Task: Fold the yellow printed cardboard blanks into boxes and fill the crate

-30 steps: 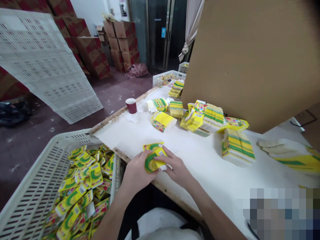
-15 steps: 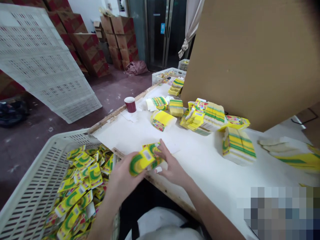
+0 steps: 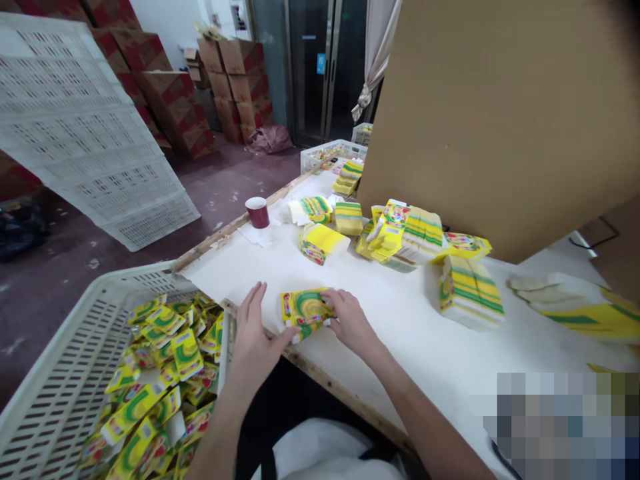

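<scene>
Over the near table edge, my right hand (image 3: 353,323) pinches the right end of a yellow-and-green printed cardboard piece (image 3: 305,307). Its shape is only partly clear; a folded lower part shows beneath the flat printed face. My left hand (image 3: 257,350) is open just left of it, fingers apart and raised, the thumb close to the lower part. Whether that thumb touches it I cannot tell. Beside my left forearm, a white plastic crate (image 3: 65,347) holds many small folded yellow boxes (image 3: 187,353), one of them blurred.
On the white table (image 3: 400,347) stand stacks of flat yellow-green cartons (image 3: 473,290), a loose stack (image 3: 323,241) and a maroon cup (image 3: 257,213). A large cardboard sheet (image 3: 500,120) leans behind. White stacked crates (image 3: 100,133) and cartons (image 3: 175,110) stand at the left.
My left hand has let go of a small yellow box and opened. A blurred box now shows in the crate. My right hand holds a printed cardboard piece over the table edge.
</scene>
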Demonstrator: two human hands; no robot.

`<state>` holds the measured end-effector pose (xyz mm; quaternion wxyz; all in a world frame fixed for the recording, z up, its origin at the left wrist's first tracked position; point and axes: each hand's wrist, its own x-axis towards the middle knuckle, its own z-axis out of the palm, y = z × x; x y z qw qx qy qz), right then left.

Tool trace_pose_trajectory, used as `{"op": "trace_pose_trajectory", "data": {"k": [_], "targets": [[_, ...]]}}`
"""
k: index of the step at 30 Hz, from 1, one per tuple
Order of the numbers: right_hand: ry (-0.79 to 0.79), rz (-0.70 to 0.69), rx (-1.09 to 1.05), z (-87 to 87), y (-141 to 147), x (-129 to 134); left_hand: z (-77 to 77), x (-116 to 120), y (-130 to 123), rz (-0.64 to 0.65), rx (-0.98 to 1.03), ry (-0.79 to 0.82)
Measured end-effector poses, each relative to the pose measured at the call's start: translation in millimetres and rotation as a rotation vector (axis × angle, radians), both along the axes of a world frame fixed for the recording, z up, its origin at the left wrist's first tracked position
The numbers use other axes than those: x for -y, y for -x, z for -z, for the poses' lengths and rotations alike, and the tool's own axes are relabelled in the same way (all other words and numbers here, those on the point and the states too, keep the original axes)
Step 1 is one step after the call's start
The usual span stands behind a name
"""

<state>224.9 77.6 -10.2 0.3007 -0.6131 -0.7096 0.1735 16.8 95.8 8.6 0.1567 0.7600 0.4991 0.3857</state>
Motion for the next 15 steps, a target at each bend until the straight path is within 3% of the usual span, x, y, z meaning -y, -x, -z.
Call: {"op": "trace_pose_trajectory", "data": {"k": [2, 4, 7, 9, 12, 15], "targets": [[0.022, 0.040, -0.173, -7.2, -1, 3, -3.2, 8, -21, 0.006, 0.304, 0.001], [0.049, 0.054, -0.381, -15.3, 2, 7, -3.1, 15, -37, 0.053, 0.699, 0.101], [0.098, -0.067, -0.602, -26.2, 15, 17, -3.8, 21, -55, 0.119, 1.229, 0.454], [0.170, -0.204, -0.781, -31.1, 29, 26, -10.2, 21, -62, 0.119, 1.470, 0.631], [0.225, -0.337, -1.086, -33.4, 51, 38, -25.1, 17, -66, 0.144, 1.697, 0.609], [0.209, -0.377, -1.119, -30.2, 65, 41, -30.7, 12, -63, 0.121, 1.659, 0.449]]}}
